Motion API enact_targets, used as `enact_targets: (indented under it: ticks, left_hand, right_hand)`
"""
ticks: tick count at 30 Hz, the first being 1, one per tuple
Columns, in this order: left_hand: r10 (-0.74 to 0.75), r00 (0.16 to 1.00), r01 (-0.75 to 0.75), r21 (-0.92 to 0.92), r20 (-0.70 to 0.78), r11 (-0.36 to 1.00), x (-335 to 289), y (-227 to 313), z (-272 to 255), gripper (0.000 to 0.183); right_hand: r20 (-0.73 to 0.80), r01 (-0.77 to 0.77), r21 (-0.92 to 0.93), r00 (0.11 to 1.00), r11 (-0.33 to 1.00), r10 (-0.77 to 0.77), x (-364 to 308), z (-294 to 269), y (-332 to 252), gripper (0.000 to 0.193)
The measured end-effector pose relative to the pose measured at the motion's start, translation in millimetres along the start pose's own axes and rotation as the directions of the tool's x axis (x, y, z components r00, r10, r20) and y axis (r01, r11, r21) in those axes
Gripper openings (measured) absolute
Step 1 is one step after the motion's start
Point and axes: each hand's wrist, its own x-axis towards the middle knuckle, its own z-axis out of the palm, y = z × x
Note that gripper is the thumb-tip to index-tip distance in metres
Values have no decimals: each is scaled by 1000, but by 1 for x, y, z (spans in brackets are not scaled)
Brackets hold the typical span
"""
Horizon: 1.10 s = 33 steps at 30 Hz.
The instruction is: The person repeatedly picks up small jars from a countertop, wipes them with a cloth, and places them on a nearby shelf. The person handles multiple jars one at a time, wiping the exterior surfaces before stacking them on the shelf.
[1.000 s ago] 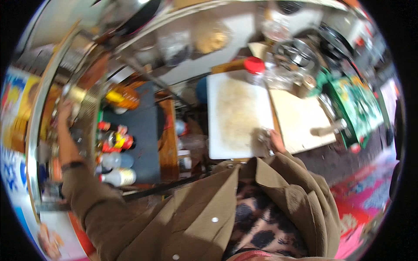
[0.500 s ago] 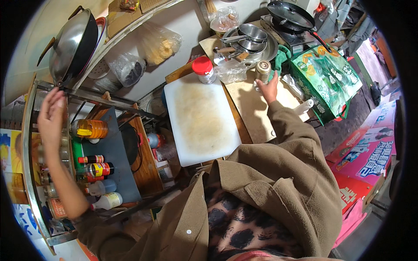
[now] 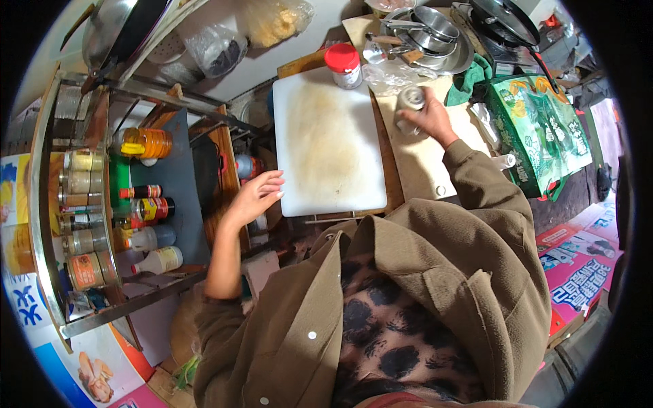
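My right hand (image 3: 425,119) grips a small metal-topped jar (image 3: 410,102) over the pale wooden board (image 3: 428,163) on the counter. My left hand (image 3: 255,197) hangs open with fingers apart, holding nothing, just left of the white cutting board (image 3: 326,146). A red-lidded jar (image 3: 343,66) stands at the white board's far edge. My brown jacket sleeves cover both forearms.
A metal rack (image 3: 47,204) on the left holds several spice jars and sauce bottles (image 3: 146,200). A honey-coloured jar (image 3: 149,143) sits on a dark shelf. Steel bowls (image 3: 425,30), a black pan (image 3: 503,17) and a green bag (image 3: 544,129) crowd the right. A wok (image 3: 119,27) hangs upper left.
My left hand has come down from the rack to beside the white board. My right hand has lifted the small jar a little toward the steel bowls. The view has shifted.
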Motion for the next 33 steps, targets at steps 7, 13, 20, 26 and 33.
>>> enact_targets:
  ticks: [7, 13, 20, 26, 33]
  left_hand:
    - [33, 999, -30, -91, 31, 995, 62, -83, 74, 60]
    - [47, 999, -46, -106, 14, 993, 78, -74, 104, 62]
    - [266, 959, -235, -248, 99, 940, 74, 10, 120, 74]
    - [562, 824, -554, 100, -74, 826, 90, 55, 154, 75]
    - [440, 866, -458, -26, -236, 889, 116, 40, 148, 13]
  right_hand:
    - [293, 50, -124, 956, 991, -12, -80, 112, -60, 81]
    - [189, 60, -128, 981, 990, -35, -99, 117, -54, 104]
    - [413, -590, 695, 795, 410, 443, -116, 55, -56, 60]
    - [578, -613, 783, 779, 104, 242, -136, 49, -91, 69]
    - [567, -580, 713, 808, 394, 163, -164, 32, -101, 93]
